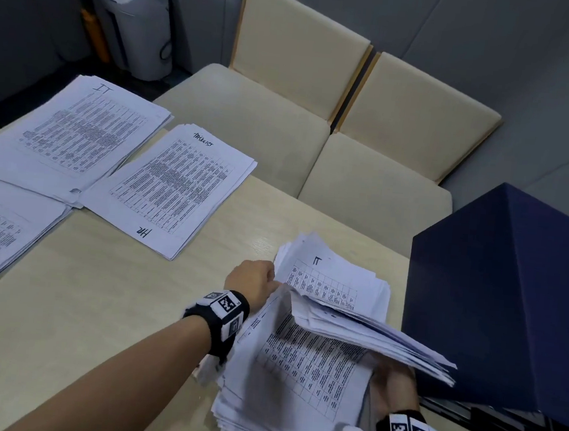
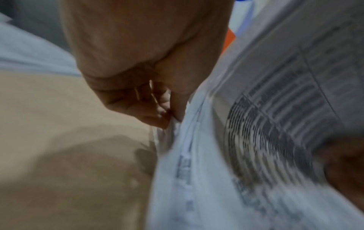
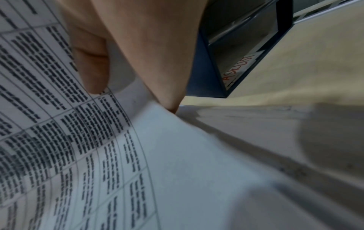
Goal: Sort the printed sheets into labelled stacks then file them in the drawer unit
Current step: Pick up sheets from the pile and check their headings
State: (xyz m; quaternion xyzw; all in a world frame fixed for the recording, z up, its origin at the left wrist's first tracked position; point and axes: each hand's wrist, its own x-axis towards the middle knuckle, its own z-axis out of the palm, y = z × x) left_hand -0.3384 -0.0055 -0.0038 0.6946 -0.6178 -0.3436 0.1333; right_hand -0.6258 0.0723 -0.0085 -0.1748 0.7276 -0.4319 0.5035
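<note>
On the beige counter [image 1: 96, 302], sorting step: left hand [image 1: 253, 281] pinches a lifted white printed bundle [image 1: 337, 302], right hand [image 1: 395, 383] grips underneath. Next, move it to the handwritten "IT" paper stack [image 1: 77, 135].

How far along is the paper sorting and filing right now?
Done: labelled stacks lie on the table, an IT stack and a tasklist stack. In hand: the left hand and right hand lift a bundle marked IT off the unsorted pile. Left: sorting that pile and filing into the drawer unit; no filed sheets show.
</note>
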